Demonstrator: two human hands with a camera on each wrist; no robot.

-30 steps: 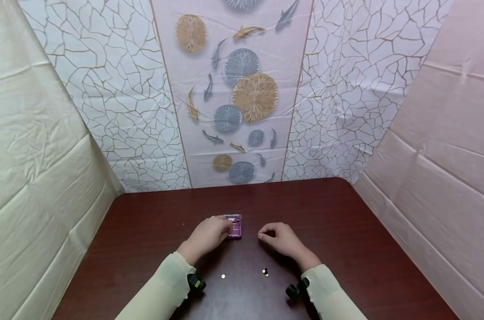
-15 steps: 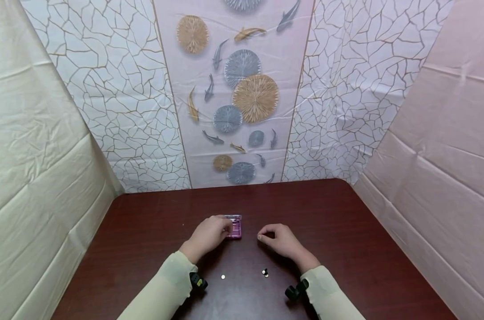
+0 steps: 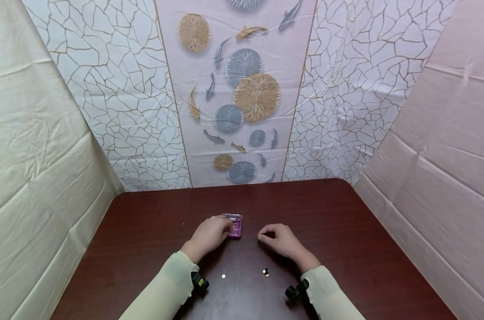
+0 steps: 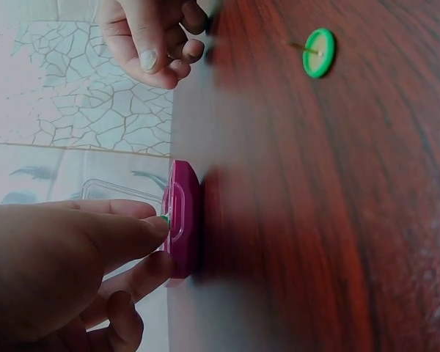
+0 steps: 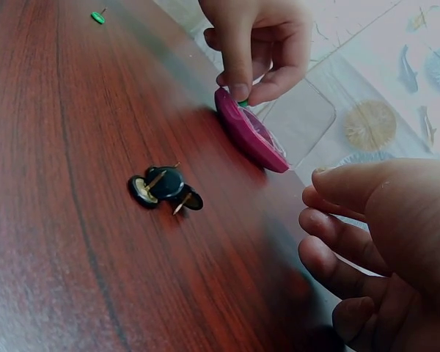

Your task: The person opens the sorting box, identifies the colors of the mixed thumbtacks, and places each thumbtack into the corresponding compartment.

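My left hand (image 3: 208,235) is over the left side of a small purple box (image 3: 237,230), whose clear hinged lid (image 5: 306,110) stands raised. Its thumb and fingers pinch a green thumbtack (image 4: 165,218) right at the box's open top; most of the tack is hidden by the fingertips. To the right of the box, my right hand (image 3: 284,241) is held low over the table with its fingers loosely bent, and nothing shows between them. Nearer to me lie a green thumbtack (image 4: 319,53), pin up, and a little cluster of black thumbtacks (image 5: 163,185).
The table (image 3: 146,249) is dark reddish wood with a glossy top. Patterned cloth (image 3: 142,111) hangs behind its far edge, and plain pale cloth (image 3: 438,169) slopes down at both sides. Black wrist cameras (image 3: 296,291) are strapped over the sleeves.
The purple box has shifted very slightly under the left hand, which keeps its pinch. The right hand and the tacks on the table stay where they were.
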